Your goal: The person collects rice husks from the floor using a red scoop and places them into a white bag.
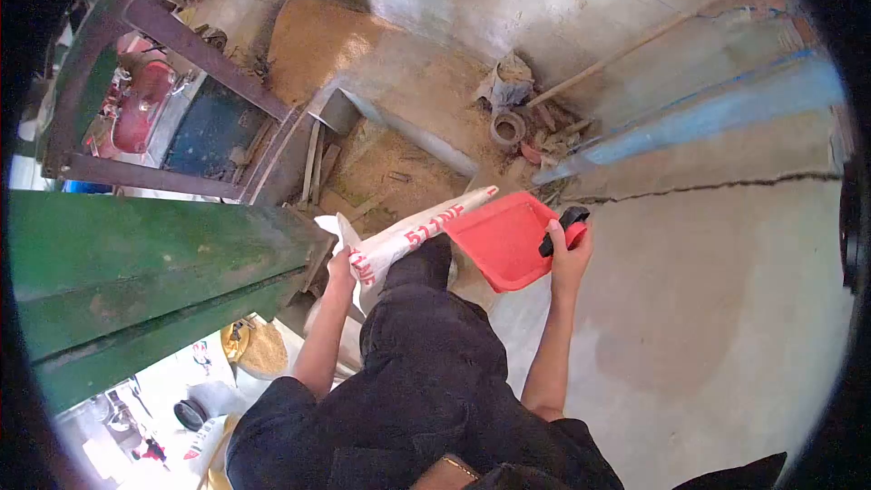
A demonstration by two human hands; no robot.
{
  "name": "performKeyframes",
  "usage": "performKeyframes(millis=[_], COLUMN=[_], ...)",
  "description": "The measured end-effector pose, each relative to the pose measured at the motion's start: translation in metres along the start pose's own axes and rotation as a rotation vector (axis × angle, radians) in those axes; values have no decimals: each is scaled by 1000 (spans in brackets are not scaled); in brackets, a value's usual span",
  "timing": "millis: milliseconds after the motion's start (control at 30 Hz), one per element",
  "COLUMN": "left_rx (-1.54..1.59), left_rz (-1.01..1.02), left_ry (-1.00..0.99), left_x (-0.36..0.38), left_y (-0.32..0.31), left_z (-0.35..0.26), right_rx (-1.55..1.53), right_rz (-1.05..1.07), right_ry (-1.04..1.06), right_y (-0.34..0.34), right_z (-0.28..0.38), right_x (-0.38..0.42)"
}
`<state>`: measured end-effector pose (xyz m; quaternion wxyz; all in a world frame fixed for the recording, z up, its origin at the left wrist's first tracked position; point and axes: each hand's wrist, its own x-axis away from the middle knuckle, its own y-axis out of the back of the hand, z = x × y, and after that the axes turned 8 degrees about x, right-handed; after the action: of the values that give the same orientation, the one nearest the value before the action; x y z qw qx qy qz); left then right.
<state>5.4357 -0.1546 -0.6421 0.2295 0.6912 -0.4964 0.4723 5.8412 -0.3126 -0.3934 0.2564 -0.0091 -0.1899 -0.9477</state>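
Observation:
My left hand (339, 269) is closed around the gathered edge of a white woven sack (399, 240) with red lettering. The sack stretches out flat and narrow from that hand toward the middle of the view. In my right hand (572, 256) is a red dustpan (502, 238), gripped at its black and red handle end. Its tray faces up and looks bare inside. The dustpan's left edge overlaps the far end of the sack in this view.
Ahead is a low-walled pit (399, 163) with loose tan material and boards. A round clay-coloured pot (507, 128) and rubble lie by the wall. A green beam (163, 277) stands at left. Below it is a sack of grain (263, 349). A red machine (145, 107) shows through the frame.

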Motion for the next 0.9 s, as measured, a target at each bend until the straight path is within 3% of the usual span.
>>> performKeyframes(millis=[267,433,533,567,700,767,833,900], left_rx=[100,110,23,125,249,293,361,420], left_rz=[-66,-190,-373,-385,-442,-425,-526,-611], left_ry=[-145,-257,-519,-370,-367,-535,-495,-604], left_x=[-34,-15,-35,39,55,24,30,14], left_y=[-106,-184,-176,-221,-219,-185,-190,-173], left_z=[37,28,35,-1,-12,-1,11,33], right_rx=[-36,101,160,176,3,-33,-76,-118], right_rz=[83,51,15,-17,131,204,280,313], right_ry=[114,134,201,260,222,168,105,94], right_y=[-25,-46,-63,-70,-95,-124,-140,-155], right_z=[23,23,11,12,18,22,3,-14], right_x=[-114,-199,-230,-245,-283,-296,-322,-345])
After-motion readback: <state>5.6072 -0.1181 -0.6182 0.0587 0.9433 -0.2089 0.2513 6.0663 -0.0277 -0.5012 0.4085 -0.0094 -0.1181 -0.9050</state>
